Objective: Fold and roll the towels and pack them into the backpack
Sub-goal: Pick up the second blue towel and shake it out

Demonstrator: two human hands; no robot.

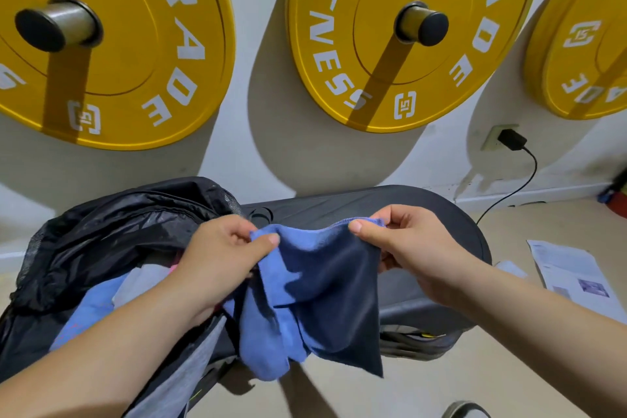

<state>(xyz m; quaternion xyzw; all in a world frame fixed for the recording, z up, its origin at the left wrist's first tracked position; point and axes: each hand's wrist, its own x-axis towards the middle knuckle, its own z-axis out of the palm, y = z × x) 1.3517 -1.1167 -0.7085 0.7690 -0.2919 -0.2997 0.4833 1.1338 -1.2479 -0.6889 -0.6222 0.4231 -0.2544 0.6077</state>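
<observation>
The black backpack [101,224] lies open at the left, with blue, grey and pink towels [91,309] bunched inside. Beside it, the left hand [217,258] has a pinching grip on one top corner of a blue towel [322,282], and the right hand [417,248] on the other. The cloth hangs before the dark worktop [424,204].

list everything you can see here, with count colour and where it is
blue towel: one, blue, held up in front of the bench, hanging loose
backpack: one, black, open, left
packed towels: count unclear, light blue, pale grey, some pink, in the backpack's opening
weight plates: three, yellow, on wall pegs
bench: one, dark grey, below the wall
charger: one, black, plugged into the wall socket, right
papers: count unclear, white, on the floor, right
shoe: one, grey, bottom edge, partly seen
left hand: pinches the towel's top left edge
right hand: pinches its top right edge
</observation>
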